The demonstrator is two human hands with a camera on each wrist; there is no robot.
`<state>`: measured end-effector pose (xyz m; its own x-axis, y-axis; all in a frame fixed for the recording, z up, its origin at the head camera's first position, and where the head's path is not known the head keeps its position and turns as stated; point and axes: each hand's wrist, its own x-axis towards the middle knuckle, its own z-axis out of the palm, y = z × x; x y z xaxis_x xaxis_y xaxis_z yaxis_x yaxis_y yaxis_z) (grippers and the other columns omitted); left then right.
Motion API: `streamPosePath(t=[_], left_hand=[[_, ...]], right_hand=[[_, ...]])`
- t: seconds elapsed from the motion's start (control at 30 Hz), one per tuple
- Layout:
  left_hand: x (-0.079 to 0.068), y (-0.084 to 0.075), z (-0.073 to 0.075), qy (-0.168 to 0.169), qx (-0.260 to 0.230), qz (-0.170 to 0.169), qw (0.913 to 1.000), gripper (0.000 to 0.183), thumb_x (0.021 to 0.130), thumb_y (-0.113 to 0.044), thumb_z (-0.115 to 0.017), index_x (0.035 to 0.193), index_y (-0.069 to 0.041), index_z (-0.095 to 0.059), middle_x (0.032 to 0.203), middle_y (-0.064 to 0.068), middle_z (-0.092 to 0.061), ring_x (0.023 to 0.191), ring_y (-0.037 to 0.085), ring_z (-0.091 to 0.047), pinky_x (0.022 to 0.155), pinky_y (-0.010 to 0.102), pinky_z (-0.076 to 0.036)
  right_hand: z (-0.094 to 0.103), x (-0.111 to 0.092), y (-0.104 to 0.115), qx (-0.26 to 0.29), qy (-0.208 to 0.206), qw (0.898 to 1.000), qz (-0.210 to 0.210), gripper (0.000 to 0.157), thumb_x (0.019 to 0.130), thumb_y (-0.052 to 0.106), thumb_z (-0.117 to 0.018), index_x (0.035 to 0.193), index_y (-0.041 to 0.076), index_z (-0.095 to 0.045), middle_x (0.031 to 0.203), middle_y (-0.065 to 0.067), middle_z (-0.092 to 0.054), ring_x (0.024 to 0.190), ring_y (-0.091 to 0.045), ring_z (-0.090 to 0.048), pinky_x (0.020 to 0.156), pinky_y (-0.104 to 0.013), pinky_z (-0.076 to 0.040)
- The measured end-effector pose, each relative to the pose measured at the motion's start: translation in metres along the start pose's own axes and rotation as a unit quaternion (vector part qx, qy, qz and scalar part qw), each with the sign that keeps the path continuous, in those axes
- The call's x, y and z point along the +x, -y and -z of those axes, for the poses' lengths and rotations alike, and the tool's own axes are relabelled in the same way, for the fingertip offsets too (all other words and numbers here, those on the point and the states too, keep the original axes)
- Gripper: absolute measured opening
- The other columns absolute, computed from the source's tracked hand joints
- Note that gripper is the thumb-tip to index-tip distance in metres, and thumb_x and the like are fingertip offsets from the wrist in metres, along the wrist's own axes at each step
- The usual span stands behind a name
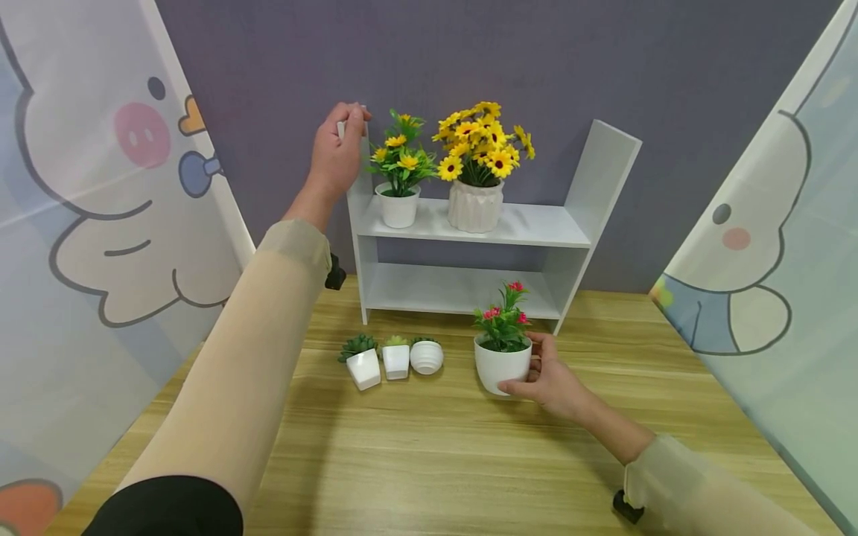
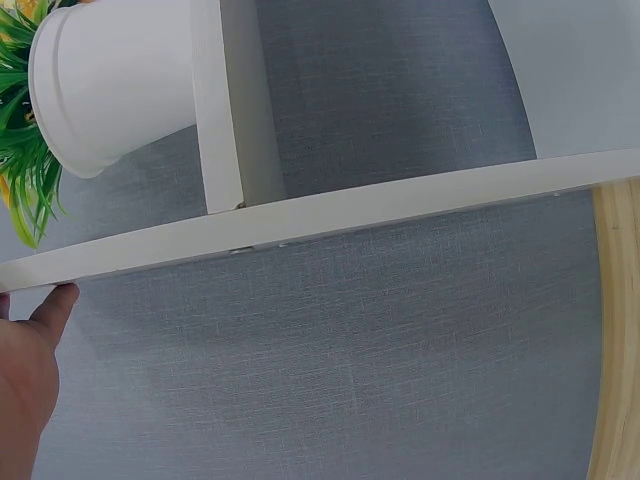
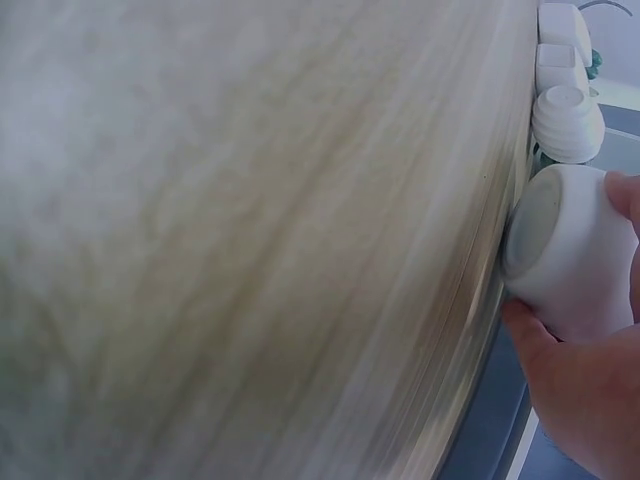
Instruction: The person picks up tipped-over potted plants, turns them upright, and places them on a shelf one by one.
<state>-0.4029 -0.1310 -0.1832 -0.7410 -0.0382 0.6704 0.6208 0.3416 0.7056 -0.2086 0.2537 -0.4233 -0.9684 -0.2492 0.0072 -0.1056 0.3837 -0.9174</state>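
My left hand [image 1: 338, 149] grips the top of the left side panel of a white two-tier shelf [image 1: 462, 289]. In the left wrist view its fingers [image 2: 55, 310] touch the panel edge. My right hand [image 1: 553, 380] holds a white pot [image 1: 503, 366] with a pink-flowered plant [image 1: 506, 320], thumb low on the side and fingers behind. The right wrist view shows the base of this pot [image 3: 535, 225], apart from the tabletop. On the upper shelf stand a small pot of yellow flowers [image 1: 399, 207] and a ribbed vase of sunflowers [image 1: 476, 207].
Three little white succulent pots, the left one [image 1: 364, 370] tilted, the middle one [image 1: 396, 362] square and the right one [image 1: 427, 358] round, lie in a row on the wooden table [image 1: 415, 461]. Cartoon-printed sheets [image 1: 121, 246] flank the table. A grey wall [image 1: 402, 52] stands behind the shelf.
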Motion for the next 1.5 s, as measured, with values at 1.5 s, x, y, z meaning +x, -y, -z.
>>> streamPosePath(t=[1.5], left_hand=[[0.001, -0.001, 0.001, 0.004, -0.001, 0.003, 1.0, 0.036, 0.118, -0.039, -0.041, 0.113, -0.011, -0.063, 0.142, 0.012, -0.063, 0.149, 0.013, -0.052, 0.115, 0.03, -0.043]], right_hand=[[-0.006, 0.007, -0.007, -0.099, -0.033, 0.994, 0.02, 0.128, 0.078, 0.026, -0.103, 0.16, -0.005, -0.009, 0.163, -0.034, -0.03, 0.153, -0.048, -0.044, 0.129, -0.054, -0.033]])
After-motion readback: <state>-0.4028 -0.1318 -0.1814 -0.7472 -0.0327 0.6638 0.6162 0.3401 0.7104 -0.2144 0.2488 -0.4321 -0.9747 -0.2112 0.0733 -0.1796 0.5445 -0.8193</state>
